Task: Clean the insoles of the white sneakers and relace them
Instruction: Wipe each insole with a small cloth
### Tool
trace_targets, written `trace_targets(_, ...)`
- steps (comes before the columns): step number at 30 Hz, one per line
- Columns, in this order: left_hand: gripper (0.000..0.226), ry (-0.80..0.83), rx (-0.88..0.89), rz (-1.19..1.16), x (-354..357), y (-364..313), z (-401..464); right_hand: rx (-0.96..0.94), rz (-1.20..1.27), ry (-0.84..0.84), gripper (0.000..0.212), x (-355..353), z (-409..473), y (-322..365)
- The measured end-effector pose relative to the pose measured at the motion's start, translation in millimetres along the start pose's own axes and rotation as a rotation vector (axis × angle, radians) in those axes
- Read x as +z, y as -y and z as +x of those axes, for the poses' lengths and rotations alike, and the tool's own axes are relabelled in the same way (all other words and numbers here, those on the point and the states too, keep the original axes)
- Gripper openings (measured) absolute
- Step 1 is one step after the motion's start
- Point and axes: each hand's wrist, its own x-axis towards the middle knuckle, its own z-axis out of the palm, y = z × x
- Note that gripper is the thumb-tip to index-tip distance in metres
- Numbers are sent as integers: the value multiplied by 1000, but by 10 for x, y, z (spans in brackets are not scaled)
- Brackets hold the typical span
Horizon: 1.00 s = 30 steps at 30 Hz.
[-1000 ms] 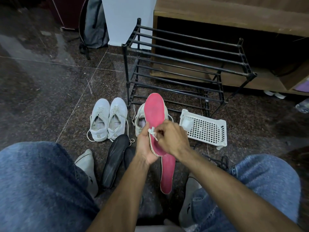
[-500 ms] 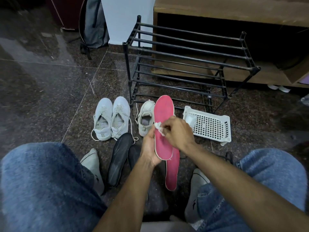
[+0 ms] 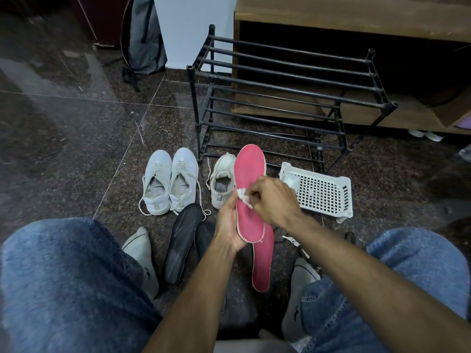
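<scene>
My left hand [image 3: 229, 222] grips a pink insole [image 3: 249, 171] by its left edge and heel, holding it up over the floor. Pinched in my right hand [image 3: 274, 200] is a small white wipe [image 3: 243, 197], pressed against the middle of that insole. A second pink insole [image 3: 262, 261] lies on the floor below it. Two black insoles [image 3: 182, 240] lie to the left. A pair of white sneakers [image 3: 170, 182] stands side by side on the floor, and a third white sneaker [image 3: 223, 179] shows partly behind the held insole.
A black metal shoe rack [image 3: 288, 98] stands ahead, in front of a wooden cabinet [image 3: 356, 19]. A white perforated plastic basket [image 3: 321, 192] lies right of my hands. A grey backpack [image 3: 145, 39] leans at the back left. My jeans-clad knees and grey-socked feet flank the insoles.
My right hand with the wipe has moved slightly up along the held insole. The view has shifted a little; the left hand keeps its grip.
</scene>
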Motion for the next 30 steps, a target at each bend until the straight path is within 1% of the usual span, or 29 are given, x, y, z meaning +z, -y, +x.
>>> trace_targets(4, 63, -10, -15, 1, -70, -150, 24, -132, 77, 209, 22, 51, -355, 64)
trace_targets(6, 65, -12, -21, -3, -89, -165, 35, -143, 87, 239, 19, 40, -403, -8)
trace_targets(9, 68, -14, -39, 40, -53, -115, 39, -129, 23, 156, 19, 20, -342, -89)
trace_targets(13, 57, -16, -38, 43, 31, 18, -16, -99, -75, -28, 20, 37, -179, -59)
trace_targets(16, 49, -39, -28, 53, 79, 106, -36, 10, -59, -128, 18, 30, -25, -39)
trace_targets(20, 43, -44, -11, 171, 98, 145, 3, 177, -43, -211, 17, -5, 93, -125)
trace_targets(22, 37, -55, -9, 194, 88, 150, 11, 184, 9, -185, 15, -19, 57, -185)
trace_targets(24, 39, -49, 6, 179, 79, 135, 21, 110, 102, -62, 13, -18, -31, -198)
trace_targets(26, 42, -38, 20, 176, 98, 119, 32, 36, 96, 19, 12, -15, -104, -177)
trace_targets(28, 39, -26, 24, 208, 132, 115, 40, 12, 41, -35, 12, -31, -57, -194)
trace_targets(30, 36, -58, 37, 274, 114, 132, 58, 34, -11, -123, 13, -88, 79, -239)
